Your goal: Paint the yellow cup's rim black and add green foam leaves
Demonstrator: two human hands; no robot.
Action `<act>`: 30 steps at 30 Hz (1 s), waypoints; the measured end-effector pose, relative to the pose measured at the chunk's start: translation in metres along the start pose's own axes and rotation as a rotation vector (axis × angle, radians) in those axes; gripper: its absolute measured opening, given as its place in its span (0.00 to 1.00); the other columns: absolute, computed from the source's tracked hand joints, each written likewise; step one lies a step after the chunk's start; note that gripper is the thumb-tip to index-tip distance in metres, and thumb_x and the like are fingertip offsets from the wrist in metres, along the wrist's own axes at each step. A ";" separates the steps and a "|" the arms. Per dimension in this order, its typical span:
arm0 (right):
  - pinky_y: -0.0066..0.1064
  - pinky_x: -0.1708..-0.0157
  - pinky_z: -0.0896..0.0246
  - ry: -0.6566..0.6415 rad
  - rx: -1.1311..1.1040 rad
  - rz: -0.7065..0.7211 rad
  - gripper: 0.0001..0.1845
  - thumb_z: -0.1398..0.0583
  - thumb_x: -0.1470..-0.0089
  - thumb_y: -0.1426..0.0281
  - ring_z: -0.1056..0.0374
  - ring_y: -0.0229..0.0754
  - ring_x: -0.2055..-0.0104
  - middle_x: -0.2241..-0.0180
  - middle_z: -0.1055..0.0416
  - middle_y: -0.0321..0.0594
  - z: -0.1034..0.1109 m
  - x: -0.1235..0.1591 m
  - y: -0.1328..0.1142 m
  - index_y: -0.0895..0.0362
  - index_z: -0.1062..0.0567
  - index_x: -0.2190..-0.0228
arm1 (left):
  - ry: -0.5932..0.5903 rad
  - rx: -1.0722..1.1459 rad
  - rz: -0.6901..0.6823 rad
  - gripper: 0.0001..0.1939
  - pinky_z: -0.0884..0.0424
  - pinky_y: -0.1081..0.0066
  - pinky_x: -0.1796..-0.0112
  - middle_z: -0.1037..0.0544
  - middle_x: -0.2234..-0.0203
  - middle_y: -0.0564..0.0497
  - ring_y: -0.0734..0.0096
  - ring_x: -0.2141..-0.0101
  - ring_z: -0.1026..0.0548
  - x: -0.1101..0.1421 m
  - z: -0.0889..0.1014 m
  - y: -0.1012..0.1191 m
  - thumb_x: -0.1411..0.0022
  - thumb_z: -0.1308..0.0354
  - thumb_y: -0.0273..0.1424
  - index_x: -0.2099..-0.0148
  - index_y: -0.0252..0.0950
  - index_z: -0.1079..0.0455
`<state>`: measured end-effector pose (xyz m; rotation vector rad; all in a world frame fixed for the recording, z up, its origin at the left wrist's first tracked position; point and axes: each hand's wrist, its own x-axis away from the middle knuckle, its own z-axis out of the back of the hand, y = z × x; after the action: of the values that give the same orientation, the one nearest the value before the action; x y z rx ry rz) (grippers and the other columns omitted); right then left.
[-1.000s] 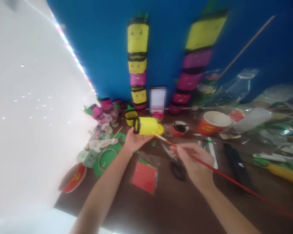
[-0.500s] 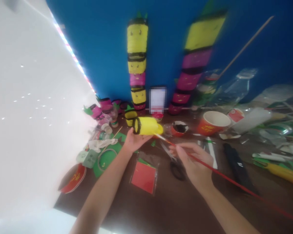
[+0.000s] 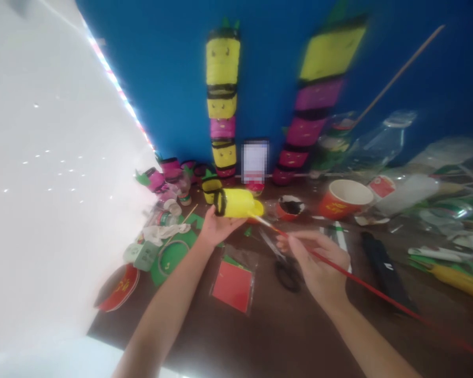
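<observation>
My left hand [image 3: 219, 228] is closed around the underside of a yellow painted cup [image 3: 237, 203], which lies on its side with a black-rimmed opening facing left. In my right hand [image 3: 319, 262] is a long red-handled paintbrush [image 3: 358, 282], gripped like a pen. The pale tip of the brush meets or nearly meets the lower right part of the yellow cup. Beneath the brush, scissors [image 3: 287, 274] with black handles rest on the dark table. A packet of red paper [image 3: 232, 286] lies between my forearms.
To the right stand a red paper cup [image 3: 347, 199], a smaller paint-filled cup [image 3: 290, 208] and clear plastic bottles [image 3: 382, 139]. A black pouch [image 3: 388, 270] lies nearer. Several pink and yellow painted cups [image 3: 224, 105] form columns against the blue wall. Green scraps [image 3: 173, 257] lie left.
My right hand has shifted slightly right and down with the paintbrush. The yellow cup and my left hand stay nearly in place.
</observation>
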<state>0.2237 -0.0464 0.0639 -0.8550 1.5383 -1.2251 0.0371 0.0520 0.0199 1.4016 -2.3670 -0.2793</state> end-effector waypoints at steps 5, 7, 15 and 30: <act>0.30 0.73 0.26 -0.024 0.018 0.006 0.07 0.37 0.53 0.65 0.26 0.40 0.75 0.74 0.22 0.39 -0.001 0.000 -0.003 0.55 0.27 0.74 | -0.002 -0.004 0.009 0.32 0.42 0.52 0.46 0.30 0.50 0.36 0.51 0.46 0.36 0.000 0.000 0.000 0.47 0.50 0.40 0.42 0.28 0.42; 0.29 0.74 0.26 -0.003 0.015 0.001 0.06 0.37 0.53 0.65 0.26 0.40 0.76 0.75 0.23 0.39 -0.001 -0.001 -0.003 0.55 0.27 0.74 | -0.006 -0.013 0.005 0.32 0.42 0.52 0.46 0.30 0.50 0.36 0.50 0.46 0.36 0.000 0.000 0.000 0.46 0.50 0.40 0.42 0.28 0.42; 0.28 0.76 0.26 -0.010 0.008 0.003 0.04 0.37 0.53 0.66 0.26 0.40 0.77 0.76 0.23 0.38 0.001 -0.002 -0.001 0.53 0.26 0.75 | -0.029 -0.028 0.000 0.32 0.41 0.53 0.47 0.30 0.50 0.36 0.51 0.46 0.36 -0.001 0.002 -0.001 0.47 0.49 0.39 0.43 0.28 0.42; 0.27 0.75 0.26 -0.005 0.010 0.029 0.05 0.36 0.54 0.66 0.26 0.40 0.77 0.77 0.23 0.38 0.003 -0.005 0.000 0.54 0.26 0.75 | -0.067 -0.052 0.033 0.33 0.40 0.55 0.48 0.29 0.51 0.35 0.51 0.48 0.34 -0.002 0.004 0.000 0.48 0.48 0.38 0.43 0.25 0.42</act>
<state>0.2284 -0.0432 0.0651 -0.8259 1.5346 -1.2074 0.0359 0.0535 0.0162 1.3478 -2.4159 -0.3814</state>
